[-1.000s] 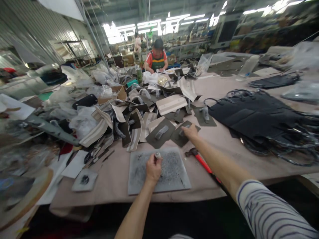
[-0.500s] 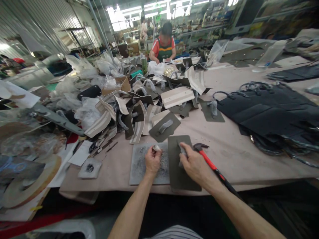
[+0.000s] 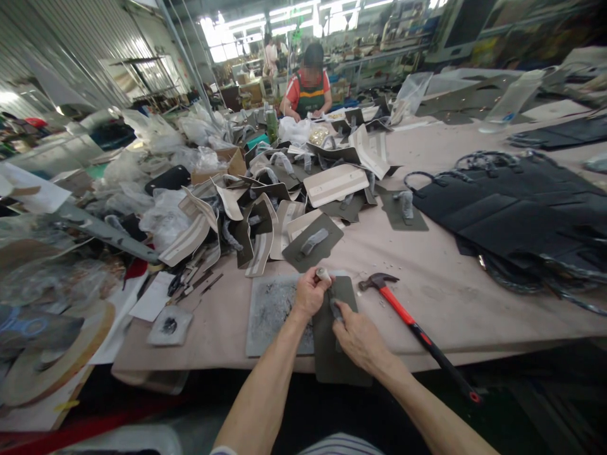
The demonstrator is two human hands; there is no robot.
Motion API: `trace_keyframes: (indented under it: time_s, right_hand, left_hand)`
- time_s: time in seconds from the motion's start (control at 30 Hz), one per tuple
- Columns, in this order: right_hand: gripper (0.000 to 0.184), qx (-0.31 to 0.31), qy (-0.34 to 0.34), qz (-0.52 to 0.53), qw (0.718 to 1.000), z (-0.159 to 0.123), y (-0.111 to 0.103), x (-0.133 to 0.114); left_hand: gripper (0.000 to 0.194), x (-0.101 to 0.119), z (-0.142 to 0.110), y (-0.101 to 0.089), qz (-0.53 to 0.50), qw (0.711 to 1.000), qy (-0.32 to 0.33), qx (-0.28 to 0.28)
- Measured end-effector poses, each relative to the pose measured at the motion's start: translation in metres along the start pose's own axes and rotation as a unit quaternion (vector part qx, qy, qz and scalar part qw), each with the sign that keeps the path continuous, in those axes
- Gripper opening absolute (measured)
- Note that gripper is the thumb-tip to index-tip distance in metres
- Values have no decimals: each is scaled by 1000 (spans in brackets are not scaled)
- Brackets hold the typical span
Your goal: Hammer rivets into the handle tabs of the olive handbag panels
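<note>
My left hand (image 3: 310,294) is closed around a short, pale cylindrical piece (image 3: 323,274) whose round end points up; its lower part is hidden. It is at the upper left of a dark grey-green panel (image 3: 332,363) that overlaps the right side of a speckled grey board (image 3: 258,316). My right hand (image 3: 355,332) grips the plastic-wrapped handle (image 3: 334,309) fixed on that panel. Close to the right of the panel lies a claw hammer (image 3: 406,314) with a red and black shaft, its end reaching past the table edge.
Behind the board is a heap of similar panels with wrapped handles (image 3: 313,242). Black bags (image 3: 526,215) lie on the right. Scissors and thin tools (image 3: 190,281) sit at the left beside a small translucent block (image 3: 169,326). A co-worker (image 3: 308,88) sits across the table.
My left hand has moved right with the pale cylinder, from over the board to the panel's top. My right hand and the panel have shifted slightly down and left, uncovering more of the hammer.
</note>
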State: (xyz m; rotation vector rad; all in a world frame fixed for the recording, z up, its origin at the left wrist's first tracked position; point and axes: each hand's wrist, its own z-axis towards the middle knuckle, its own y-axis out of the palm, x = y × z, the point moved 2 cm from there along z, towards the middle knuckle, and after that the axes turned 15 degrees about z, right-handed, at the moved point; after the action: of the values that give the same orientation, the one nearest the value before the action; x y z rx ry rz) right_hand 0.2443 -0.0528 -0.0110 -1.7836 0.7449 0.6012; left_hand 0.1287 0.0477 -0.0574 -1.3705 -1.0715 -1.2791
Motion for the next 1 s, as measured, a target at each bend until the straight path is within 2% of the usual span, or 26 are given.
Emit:
trace_keyframes:
  time_s: [0.1,0.23,0.33,0.43,0.5,0.57,0.67,0.73,0.8,0.87,0.93,1.0]
  right_hand:
    - [41,-1,-6,-57,998,2,1,-1]
    - [37,-7,-6,-71,997,5,1,-2]
    - [43,-2,-3,-29,1000,4,-2,-1]
    - [51,13,-33,65,997,-1,-9,7]
    - [52,45,-66,120,990,-5,-18,20]
    - [51,115,-85,132,981,-8,-32,40]
    - [48,234,-82,25,968,-12,-54,79]
    - [45,261,-53,-88,960,-14,-64,104]
    - [38,230,-6,-175,957,-16,-69,124]
    - [28,185,37,-186,964,-17,-70,137]
    - [17,151,78,-83,982,-18,-70,141]
    - [12,108,131,117,978,-18,-69,137]
  left_hand:
    - [19,-12,0,4,20,1000,5,-6]
    - [17,-18,-2,2,26,1000,10,-2]
    - [15,-18,-1,2,28,1000,10,-7]
    - [14,-16,0,3,37,999,9,-5]
    - [14,-15,0,3,58,998,12,-2]
    - [12,-12,-1,4,103,994,24,2]
    - [10,-7,-5,6,184,981,56,19]
    - [12,-3,-9,7,216,973,77,33]
    - [13,1,-11,9,239,965,100,34]
    - [13,3,-11,10,261,957,122,20]
    - [13,3,-9,11,275,952,136,3]
    - [13,2,-7,10,263,955,135,-9]
